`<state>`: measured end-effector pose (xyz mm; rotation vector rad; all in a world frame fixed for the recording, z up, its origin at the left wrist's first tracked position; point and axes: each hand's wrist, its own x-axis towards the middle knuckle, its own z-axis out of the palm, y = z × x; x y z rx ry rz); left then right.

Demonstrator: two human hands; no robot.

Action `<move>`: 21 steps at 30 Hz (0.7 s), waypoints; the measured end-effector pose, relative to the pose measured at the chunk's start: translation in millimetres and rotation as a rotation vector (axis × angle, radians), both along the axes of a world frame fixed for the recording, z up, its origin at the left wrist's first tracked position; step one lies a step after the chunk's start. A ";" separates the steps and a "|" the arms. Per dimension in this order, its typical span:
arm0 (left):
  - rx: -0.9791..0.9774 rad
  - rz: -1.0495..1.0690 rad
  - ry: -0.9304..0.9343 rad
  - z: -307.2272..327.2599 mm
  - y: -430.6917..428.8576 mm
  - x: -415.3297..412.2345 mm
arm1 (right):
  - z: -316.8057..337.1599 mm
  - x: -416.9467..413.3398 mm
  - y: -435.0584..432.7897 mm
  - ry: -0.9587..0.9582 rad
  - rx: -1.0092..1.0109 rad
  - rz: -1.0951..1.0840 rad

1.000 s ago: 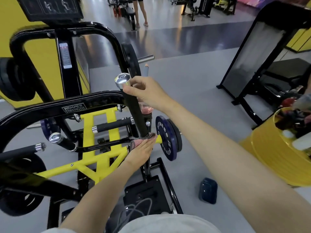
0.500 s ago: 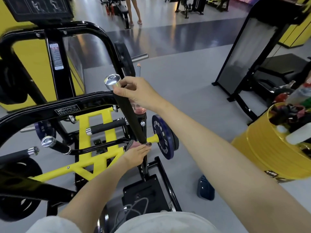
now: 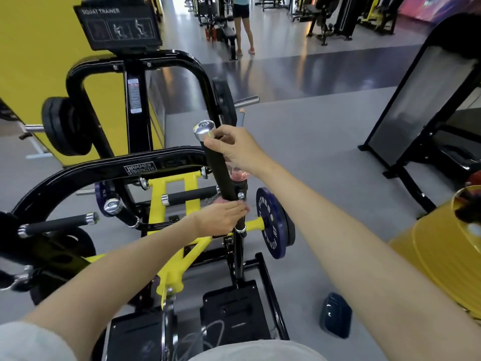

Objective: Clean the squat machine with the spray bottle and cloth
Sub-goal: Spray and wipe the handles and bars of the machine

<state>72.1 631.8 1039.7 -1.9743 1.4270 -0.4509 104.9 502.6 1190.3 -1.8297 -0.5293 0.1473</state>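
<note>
The squat machine has a black and yellow frame, and one upright black foam handle with a chrome cap stands in the middle of the view. My right hand is at the handle's top and grips a clear spray bottle with pink liquid, mostly hidden behind the handle. My left hand wraps a pinkish mesh cloth round the lower end of the handle.
A blue weight plate hangs just right of the handle. A yellow bucket with supplies stands at the right, and a dark blue object lies on the floor. Another black machine is at the far right. A person stands far back.
My left hand with the cloth has slid slightly up the handle's lower end. My right hand keeps the bottle at the handle's top. My view has tilted up.
</note>
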 end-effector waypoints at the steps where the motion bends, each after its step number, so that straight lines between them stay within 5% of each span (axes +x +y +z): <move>1: -0.050 0.005 -0.030 10.7 2.2 -1.3 | -0.1 -0.4 -0.1 0.001 -0.007 -0.008; 9: -0.256 -0.042 -0.223 105.9 29.4 -2.9 | 1.4 -10.6 3.5 -0.093 -0.115 -0.114; 16: -0.287 0.055 -0.353 142.5 36.1 -15.7 | 21.2 -30.2 -11.2 0.181 0.031 -0.023; 21: -0.644 0.294 -0.277 167.8 10.3 -38.8 | 5.1 -31.2 -17.7 0.125 0.225 -0.604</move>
